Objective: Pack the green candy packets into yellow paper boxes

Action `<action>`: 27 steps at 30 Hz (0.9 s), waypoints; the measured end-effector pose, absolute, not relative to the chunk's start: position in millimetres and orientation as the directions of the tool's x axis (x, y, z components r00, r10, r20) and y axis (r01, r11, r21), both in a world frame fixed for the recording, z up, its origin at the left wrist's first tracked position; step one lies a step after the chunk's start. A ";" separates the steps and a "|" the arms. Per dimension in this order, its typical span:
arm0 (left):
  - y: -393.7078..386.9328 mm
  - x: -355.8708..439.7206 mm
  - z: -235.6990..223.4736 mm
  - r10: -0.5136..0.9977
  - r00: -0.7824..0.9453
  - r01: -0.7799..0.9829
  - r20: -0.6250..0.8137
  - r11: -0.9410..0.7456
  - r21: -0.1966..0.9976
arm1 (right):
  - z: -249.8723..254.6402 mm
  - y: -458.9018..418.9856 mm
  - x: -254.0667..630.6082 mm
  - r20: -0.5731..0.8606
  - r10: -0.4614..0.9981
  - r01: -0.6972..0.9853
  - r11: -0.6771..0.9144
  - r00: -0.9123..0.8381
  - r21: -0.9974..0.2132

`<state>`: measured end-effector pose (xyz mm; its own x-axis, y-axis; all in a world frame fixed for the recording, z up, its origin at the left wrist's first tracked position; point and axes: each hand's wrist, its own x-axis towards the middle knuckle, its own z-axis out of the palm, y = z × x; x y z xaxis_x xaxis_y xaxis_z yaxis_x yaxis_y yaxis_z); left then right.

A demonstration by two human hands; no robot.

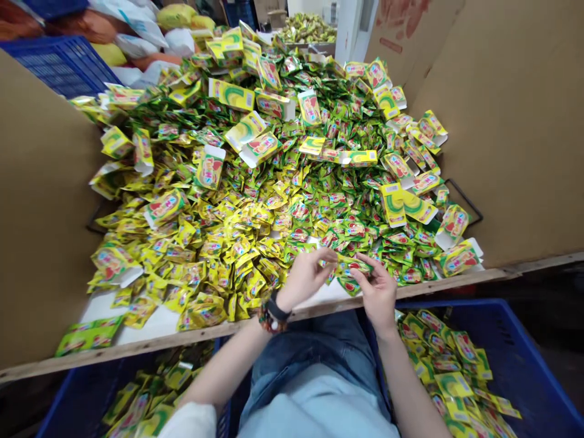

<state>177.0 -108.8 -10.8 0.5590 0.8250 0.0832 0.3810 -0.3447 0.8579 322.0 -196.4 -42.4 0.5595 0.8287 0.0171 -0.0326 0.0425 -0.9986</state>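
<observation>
A small yellow-green candy pack (pixel 354 265) with red print is held over the front edge of the table; whether it is a flat carton or a sachet, I cannot tell. My right hand (pixel 379 293) grips it from the right, thumb below and fingers behind. At its left end are the curled fingers of my left hand (pixel 306 278), pinched at the pack, the fingertips partly hidden. A dark band and a beaded bracelet (pixel 272 317) circle my left wrist. Yellow sachets (pixel 249 243) lie left of my hands, and green sachets (pixel 360 228) lie beyond and to the right.
Open small cartons (pixel 260 148) are scattered over the heap. Cardboard walls (pixel 511 134) flank the table, whose wooden edge (pixel 191 339) runs before me. Below, a blue crate (pixel 524 359) on the right and another on the left hold filled-looking cartons. A green sheet of joined sachets (pixel 89 334) lies front left.
</observation>
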 end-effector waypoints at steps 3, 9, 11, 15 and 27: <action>-24.8 182.9 13.1 0.872 0.409 0.630 0.267 -0.482 0.609 | -49.7 -207.2 341.8 0.056 0.782 0.073 0.013 0.621 -0.997; 134.1 206.9 41.7 0.834 0.195 0.730 0.516 -0.475 0.491 | -48.7 -227.0 355.2 0.145 0.790 0.112 0.098 0.595 -0.989; 149.6 213.4 47.8 0.801 0.270 0.707 0.534 -0.542 0.454 | -46.1 -228.6 356.7 0.168 0.802 0.106 0.130 0.574 -0.986; 122.6 215.9 55.9 0.663 0.431 0.603 0.613 -0.716 0.351 | -36.1 -221.9 359.4 0.206 0.795 0.094 0.186 0.571 -0.978; 132.7 265.1 47.5 0.642 0.712 0.655 0.284 -0.753 0.060 | -10.1 -211.4 335.5 0.280 0.812 0.066 0.288 0.512 -0.955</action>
<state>265.1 132.7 47.5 0.7122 0.6420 0.2838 0.6550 -0.7532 0.0601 335.5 -211.4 -10.1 0.5119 0.8121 0.2801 0.0658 0.2880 -0.9554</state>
